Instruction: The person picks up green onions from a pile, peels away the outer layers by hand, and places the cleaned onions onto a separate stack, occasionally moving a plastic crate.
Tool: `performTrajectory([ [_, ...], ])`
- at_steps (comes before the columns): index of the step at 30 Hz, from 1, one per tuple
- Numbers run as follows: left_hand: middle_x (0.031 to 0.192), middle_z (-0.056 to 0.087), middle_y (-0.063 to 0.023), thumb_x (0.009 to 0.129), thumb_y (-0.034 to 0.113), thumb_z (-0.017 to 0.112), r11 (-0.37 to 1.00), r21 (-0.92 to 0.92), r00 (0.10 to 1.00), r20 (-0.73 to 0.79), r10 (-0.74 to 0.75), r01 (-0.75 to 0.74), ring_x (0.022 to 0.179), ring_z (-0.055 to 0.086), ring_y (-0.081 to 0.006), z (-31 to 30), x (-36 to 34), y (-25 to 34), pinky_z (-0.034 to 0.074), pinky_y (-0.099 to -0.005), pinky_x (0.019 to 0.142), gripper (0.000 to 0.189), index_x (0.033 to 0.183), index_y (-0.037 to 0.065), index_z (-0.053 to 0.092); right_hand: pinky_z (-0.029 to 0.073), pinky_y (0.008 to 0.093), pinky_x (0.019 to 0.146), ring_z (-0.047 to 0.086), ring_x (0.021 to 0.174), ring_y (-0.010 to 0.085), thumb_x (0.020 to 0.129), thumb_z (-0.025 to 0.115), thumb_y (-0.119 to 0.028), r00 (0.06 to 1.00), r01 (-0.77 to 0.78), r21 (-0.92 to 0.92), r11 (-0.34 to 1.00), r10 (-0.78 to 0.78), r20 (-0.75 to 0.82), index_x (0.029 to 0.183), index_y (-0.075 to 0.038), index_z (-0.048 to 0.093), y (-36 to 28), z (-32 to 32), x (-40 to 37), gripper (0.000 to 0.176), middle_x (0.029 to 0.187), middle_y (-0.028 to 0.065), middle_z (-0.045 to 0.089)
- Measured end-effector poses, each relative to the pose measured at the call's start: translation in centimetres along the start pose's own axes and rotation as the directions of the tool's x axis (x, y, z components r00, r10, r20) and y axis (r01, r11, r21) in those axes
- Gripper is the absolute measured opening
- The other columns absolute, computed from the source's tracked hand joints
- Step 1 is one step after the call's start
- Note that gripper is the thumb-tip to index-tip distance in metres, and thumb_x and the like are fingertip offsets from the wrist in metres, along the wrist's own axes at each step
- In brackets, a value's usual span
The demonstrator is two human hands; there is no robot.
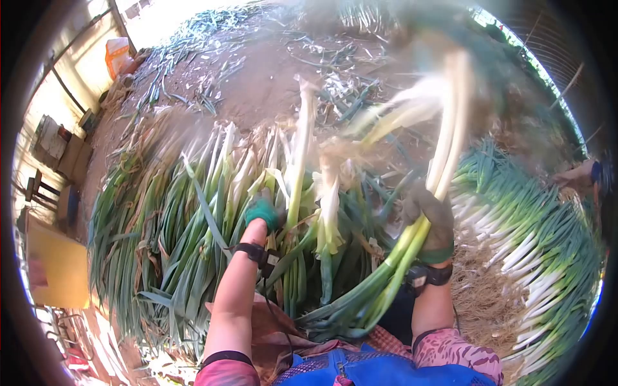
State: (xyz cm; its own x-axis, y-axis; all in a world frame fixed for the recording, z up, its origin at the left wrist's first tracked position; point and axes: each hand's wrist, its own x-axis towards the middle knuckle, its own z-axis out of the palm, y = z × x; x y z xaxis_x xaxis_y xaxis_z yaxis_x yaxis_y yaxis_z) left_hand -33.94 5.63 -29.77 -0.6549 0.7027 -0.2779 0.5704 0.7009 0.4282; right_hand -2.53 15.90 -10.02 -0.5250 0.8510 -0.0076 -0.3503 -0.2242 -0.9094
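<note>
Right hand (432, 222) wrapped round green onions (407, 248), white ends up

From my head view, gloved right fingers are closed firmly about a few stalks, just above my lap. I seem to grip them below the white ends so these stand free, while the leaves droop towards my apron (257, 321). My left hand (262, 212), gloved too, is sunk among the pile (154, 225) in front of me; whether it grasps anything I cannot tell.

Loose pale stalks (329, 199) lie between my hands, crowding the gap, and blur hides the tips of what I hold. On my right, a row of clean onions (515, 238) lies whites inward, perhaps for neatness, beside brown roots (479, 289). Another person's hand (575, 175) is near its far edge. Scraps (341, 93) litter the ground beyond.
</note>
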Motion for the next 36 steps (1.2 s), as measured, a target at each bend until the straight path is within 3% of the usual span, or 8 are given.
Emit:
performTrajectory([
  [12, 0.101, 0.066, -0.0125, 0.077, 0.027, 0.076, 0.547, -0.818, 0.984, -0.139, 0.114, -0.179, 0.082, 0.062, -0.0158, -6.2, -1.4, 0.8, 0.052, -0.0290, 0.072, 0.055, 0.117, -0.005, 0.057, 0.050, 0.0247, 0.058, 0.060, 0.064, 0.0126, 0.098, 0.050, -0.026, 0.982, 0.033, -0.008, 0.999, -0.034, -0.183, 0.108, -0.004, 0.061, 5.4, -6.4, 2.0, 0.027, 0.078, 0.0072, 0.062],
  [17, 0.080, 0.062, -0.0038, 0.086, 0.020, 0.066, 0.662, -0.551, 0.849, -0.189, 0.494, -0.508, 0.068, 0.056, -0.0140, -6.1, -5.0, 6.0, 0.047, -0.0315, 0.060, 0.024, 0.101, 0.002, 0.063, 0.051, 0.0271, 0.074, 0.062, 0.080, 0.0139, 0.098, 0.051, -0.023, 0.949, 0.291, -0.708, 0.644, -0.288, 0.129, 0.118, -0.003, 0.060, 7.2, -7.4, 2.1, 0.029, 0.087, 0.0073, 0.064],
  [23, 0.083, 0.068, -0.0072, 0.092, 0.029, 0.059, 0.804, -0.371, 0.814, 0.177, 0.553, -0.465, 0.076, 0.063, -0.0291, -2.7, -14.0, 16.2, 0.050, -0.0403, 0.068, 0.030, 0.104, 0.002, 0.063, 0.053, 0.0313, 0.073, 0.064, 0.080, 0.0156, 0.083, 0.074, -0.018, 0.973, 0.227, -0.331, 0.916, -0.226, 0.043, 0.100, -0.007, 0.065, 9.3, -4.3, -0.5, 0.023, 0.090, 0.0026, 0.065],
  [26, 0.097, 0.070, -0.0080, 0.093, 0.020, 0.060, 0.433, -0.610, 0.567, -0.033, 0.823, -0.664, 0.090, 0.064, -0.0219, -0.9, -13.2, 16.4, 0.051, -0.0376, 0.082, 0.031, 0.118, 0.001, 0.062, 0.053, 0.0341, 0.080, 0.064, 0.092, 0.0241, 0.092, 0.057, -0.020, 0.978, 0.207, -0.945, 0.253, -0.073, 0.195, 0.107, -0.002, 0.060, 3.8, -6.6, -1.0, 0.024, 0.104, 0.0151, 0.065],
  [29, 0.109, 0.068, -0.0088, 0.093, 0.014, 0.061, 0.244, -0.508, 0.333, -0.092, 0.938, -0.826, 0.096, 0.062, -0.0147, -7.1, -14.1, 17.4, 0.050, -0.0301, 0.088, 0.036, 0.126, 0.000, 0.059, 0.053, 0.0317, 0.079, 0.063, 0.093, 0.0213, 0.097, 0.052, -0.027, 0.966, 0.225, -0.751, 0.621, -0.245, 0.087, 0.116, -0.001, 0.055, 2.1, -12.0, -1.1, 0.033, 0.108, 0.0138, 0.063],
  [33, 0.114, 0.065, -0.0129, 0.089, 0.011, 0.064, 0.324, -0.930, 0.703, 0.111, 0.703, -0.177, 0.100, 0.064, -0.0242, -6.3, -7.7, 15.1, 0.052, -0.0353, 0.087, 0.044, 0.130, 0.001, 0.053, 0.052, 0.0313, 0.081, 0.061, 0.095, 0.0195, 0.098, 0.054, -0.036, 0.964, 0.164, -0.565, 0.809, -0.252, -0.080, 0.126, 0.001, 0.049, -1.3, -12.6, -2.2, 0.047, 0.110, 0.0114, 0.062],
  [35, 0.116, 0.064, -0.0113, 0.091, 0.014, 0.062, 0.081, -0.503, 0.145, -0.089, 0.985, -0.860, 0.103, 0.063, -0.0221, -4.3, -8.8, 17.6, 0.050, -0.0336, 0.093, 0.042, 0.130, 0.001, 0.053, 0.051, 0.0313, 0.083, 0.061, 0.096, 0.0199, 0.095, 0.057, -0.041, 0.970, 0.177, -0.537, 0.825, -0.238, -0.046, 0.128, 0.003, 0.048, 0.3, -13.1, -1.2, 0.055, 0.109, 0.0116, 0.062],
  [36, 0.115, 0.064, -0.0075, 0.092, 0.012, 0.061, 0.422, -0.494, 0.361, 0.219, 0.907, -0.761, 0.102, 0.061, -0.0171, -4.1, -11.6, 20.3, 0.050, -0.0319, 0.089, 0.037, 0.127, 0.002, 0.056, 0.050, 0.0314, 0.084, 0.061, 0.096, 0.0203, 0.093, 0.060, -0.043, 0.983, 0.147, -0.378, 0.914, -0.179, -0.051, 0.128, 0.004, 0.049, 0.7, -12.8, -1.1, 0.060, 0.107, 0.0118, 0.062],
])
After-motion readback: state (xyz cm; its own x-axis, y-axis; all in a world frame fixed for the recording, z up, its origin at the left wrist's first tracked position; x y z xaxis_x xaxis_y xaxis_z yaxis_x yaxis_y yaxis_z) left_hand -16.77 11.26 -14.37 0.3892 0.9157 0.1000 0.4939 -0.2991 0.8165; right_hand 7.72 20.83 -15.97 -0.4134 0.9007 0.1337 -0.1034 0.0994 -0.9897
